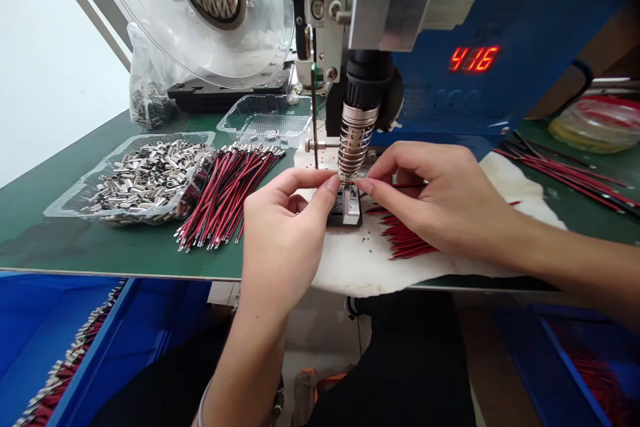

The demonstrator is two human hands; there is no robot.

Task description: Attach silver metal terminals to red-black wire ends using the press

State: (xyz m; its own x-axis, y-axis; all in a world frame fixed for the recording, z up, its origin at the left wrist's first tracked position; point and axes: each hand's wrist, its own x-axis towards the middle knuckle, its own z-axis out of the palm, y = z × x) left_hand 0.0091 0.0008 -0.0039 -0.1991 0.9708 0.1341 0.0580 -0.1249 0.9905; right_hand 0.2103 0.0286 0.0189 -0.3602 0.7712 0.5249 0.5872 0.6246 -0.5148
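At the tip of a soldering machine with a coiled spring (357,137), my two hands meet from either side. My left hand (295,227) pinches something too small to make out, just left of the tip. My right hand (430,193) is closed on a red and black wire (410,185) whose end reaches the tip. Under the fingertips stands a small metal fixture (351,205). Red and black wires (407,240) lie on a white cloth (370,267) below my right hand. Another wire bundle (225,197) lies left of my left hand.
A clear tray of metal connectors (55,209) and a second clear tray (265,121) are at the left. A large clear reel (255,33) stands behind. Blue bins (125,333) sit below the table edge. More wires (565,170) lie at the right.
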